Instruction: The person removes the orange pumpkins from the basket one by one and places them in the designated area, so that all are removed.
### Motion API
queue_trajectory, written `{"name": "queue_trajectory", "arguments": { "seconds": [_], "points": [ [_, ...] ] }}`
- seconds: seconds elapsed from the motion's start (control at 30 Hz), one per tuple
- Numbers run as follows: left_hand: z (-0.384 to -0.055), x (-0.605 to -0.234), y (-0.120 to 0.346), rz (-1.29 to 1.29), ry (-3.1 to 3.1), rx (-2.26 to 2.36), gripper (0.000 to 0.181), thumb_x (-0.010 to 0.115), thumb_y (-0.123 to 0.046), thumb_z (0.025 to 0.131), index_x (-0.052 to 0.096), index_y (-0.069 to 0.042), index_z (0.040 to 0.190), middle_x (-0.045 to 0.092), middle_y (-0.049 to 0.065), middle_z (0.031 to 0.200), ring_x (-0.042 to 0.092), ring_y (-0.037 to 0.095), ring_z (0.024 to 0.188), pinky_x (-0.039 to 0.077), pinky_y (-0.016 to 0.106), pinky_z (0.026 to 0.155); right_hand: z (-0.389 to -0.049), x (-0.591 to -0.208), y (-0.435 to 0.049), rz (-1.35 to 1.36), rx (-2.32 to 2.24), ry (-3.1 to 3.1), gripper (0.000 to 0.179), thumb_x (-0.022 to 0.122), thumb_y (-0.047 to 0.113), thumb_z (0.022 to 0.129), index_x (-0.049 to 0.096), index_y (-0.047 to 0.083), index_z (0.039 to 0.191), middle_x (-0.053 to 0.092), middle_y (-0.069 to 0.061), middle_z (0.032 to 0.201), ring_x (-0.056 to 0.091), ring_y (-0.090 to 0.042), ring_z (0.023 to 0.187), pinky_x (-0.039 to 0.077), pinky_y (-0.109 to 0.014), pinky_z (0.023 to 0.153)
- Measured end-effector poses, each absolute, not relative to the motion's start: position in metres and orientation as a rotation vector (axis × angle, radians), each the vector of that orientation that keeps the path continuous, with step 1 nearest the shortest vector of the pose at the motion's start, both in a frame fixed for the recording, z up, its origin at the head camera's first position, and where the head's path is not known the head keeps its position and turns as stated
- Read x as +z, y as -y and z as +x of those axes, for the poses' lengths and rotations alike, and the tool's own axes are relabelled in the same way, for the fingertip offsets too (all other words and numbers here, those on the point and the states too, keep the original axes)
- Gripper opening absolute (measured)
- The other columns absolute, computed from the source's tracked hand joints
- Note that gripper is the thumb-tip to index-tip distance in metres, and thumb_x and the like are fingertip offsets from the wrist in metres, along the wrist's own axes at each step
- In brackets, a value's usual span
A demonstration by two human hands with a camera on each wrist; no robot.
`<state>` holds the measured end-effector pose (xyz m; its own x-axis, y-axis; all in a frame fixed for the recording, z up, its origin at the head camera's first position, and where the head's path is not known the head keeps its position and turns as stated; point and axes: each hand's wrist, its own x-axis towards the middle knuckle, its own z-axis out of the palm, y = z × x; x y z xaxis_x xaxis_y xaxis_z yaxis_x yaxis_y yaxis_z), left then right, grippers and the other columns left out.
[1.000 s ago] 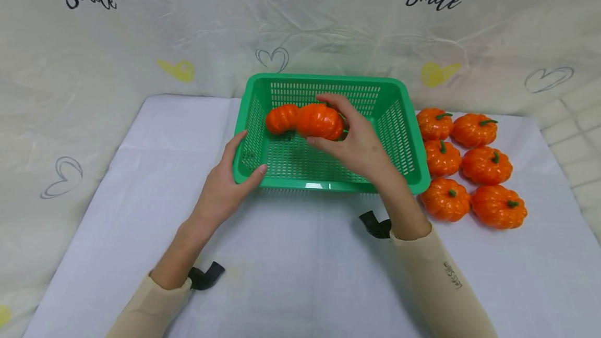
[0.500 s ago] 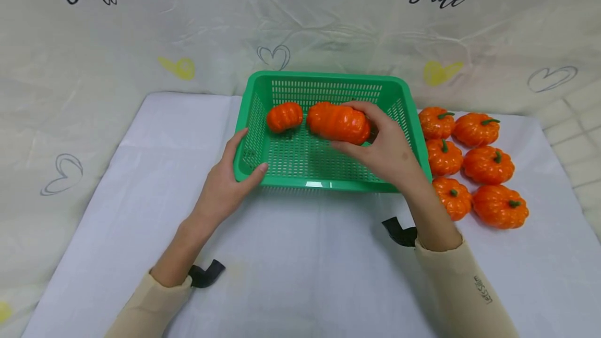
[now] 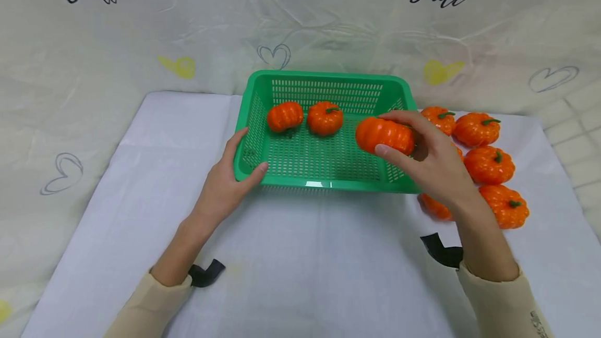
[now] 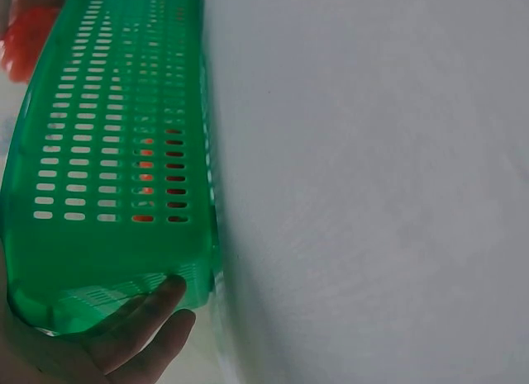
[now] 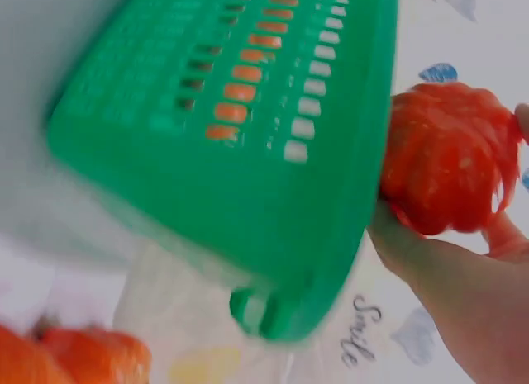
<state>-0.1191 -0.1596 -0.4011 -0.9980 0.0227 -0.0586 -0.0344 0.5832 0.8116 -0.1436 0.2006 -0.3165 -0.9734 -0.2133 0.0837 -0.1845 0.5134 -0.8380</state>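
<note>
A green plastic basket (image 3: 300, 184) stands at the back of the table. At its left end, my left hand (image 3: 225, 184) grips the rim, thumb at the front; in the left wrist view the fingers (image 4: 153, 322) wrap under the end wall. Inside lie two small orange toy pumpkins, a left pumpkin (image 3: 285, 117) on its side and a middle pumpkin (image 3: 325, 118) with its green stem showing. Over the basket's right end, my right hand (image 3: 434, 158) holds another pumpkin (image 3: 384, 135) between thumb and fingers. The right wrist view shows this pumpkin (image 5: 450, 157) above the rim.
Right of the basket, several more pumpkins (image 3: 489, 165) sit in two columns on the white-clothed table (image 3: 305, 270), some partly behind my right hand. A printed sheet (image 3: 328, 20) hangs behind the table.
My right hand has moved right with its pumpkin, from the basket's middle to its right end. The middle pumpkin has come into full view. The left hand stays in place.
</note>
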Motion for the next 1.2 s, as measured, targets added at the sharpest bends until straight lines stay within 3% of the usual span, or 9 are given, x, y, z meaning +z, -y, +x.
{"name": "queue_trajectory", "arguments": {
  "seconds": [0.47, 0.73, 0.87, 1.07, 1.2],
  "points": [
    [-0.119, -0.402, 0.158, -0.010, -2.752, 1.399, 0.082, 0.063, -0.062, 0.096, 0.014, -0.054, 0.161, 0.044, 0.012, 0.163, 0.059, 0.035, 0.129, 0.050, 0.056, 0.101, -0.130, -0.322, -0.240, -0.445, -1.539, -2.835, 0.056, 0.074, 0.007, 0.095, 0.055, 0.020, 0.146, 0.058, 0.010, 0.136, 0.057, -0.008, 0.118, 0.047, -0.007, 0.092],
    [-0.119, -0.401, 0.156, 0.000, -2.758, 1.385, 0.082, 0.063, -0.063, 0.096, 0.014, -0.054, 0.161, 0.046, 0.016, 0.161, 0.060, 0.036, 0.128, 0.051, 0.057, 0.101, -0.115, -0.323, -0.250, -0.497, -1.571, -2.826, 0.061, 0.076, -0.005, 0.089, 0.058, 0.012, 0.145, 0.061, 0.001, 0.141, 0.057, -0.013, 0.123, 0.048, -0.008, 0.093],
    [-0.118, -0.401, 0.156, -0.007, -2.751, 1.381, 0.083, 0.063, -0.063, 0.096, 0.014, -0.054, 0.161, 0.045, 0.016, 0.162, 0.060, 0.037, 0.129, 0.050, 0.058, 0.102, -0.106, -0.328, -0.253, -0.525, -1.551, -2.830, 0.074, 0.077, -0.008, 0.086, 0.053, 0.015, 0.152, 0.059, 0.003, 0.145, 0.055, -0.009, 0.127, 0.045, -0.007, 0.096],
    [-0.116, -0.402, 0.157, -0.019, -2.749, 1.385, 0.082, 0.063, -0.062, 0.096, 0.014, -0.052, 0.162, 0.044, 0.015, 0.163, 0.058, 0.037, 0.132, 0.049, 0.058, 0.104, -0.098, -0.334, -0.257, -0.592, -1.530, -2.818, 0.108, 0.078, -0.015, 0.079, 0.027, 0.021, 0.166, 0.056, 0.003, 0.144, 0.052, -0.007, 0.131, 0.040, -0.006, 0.103],
    [-0.116, -0.401, 0.157, -0.014, -2.753, 1.387, 0.083, 0.063, -0.061, 0.097, 0.014, -0.050, 0.163, 0.041, 0.012, 0.165, 0.056, 0.037, 0.135, 0.049, 0.059, 0.105, -0.094, -0.337, -0.258, -0.596, -1.473, -2.822, 0.104, 0.081, -0.012, 0.077, 0.034, 0.020, 0.163, 0.052, 0.003, 0.145, 0.046, -0.007, 0.134, 0.041, -0.003, 0.100]
  ]
}}
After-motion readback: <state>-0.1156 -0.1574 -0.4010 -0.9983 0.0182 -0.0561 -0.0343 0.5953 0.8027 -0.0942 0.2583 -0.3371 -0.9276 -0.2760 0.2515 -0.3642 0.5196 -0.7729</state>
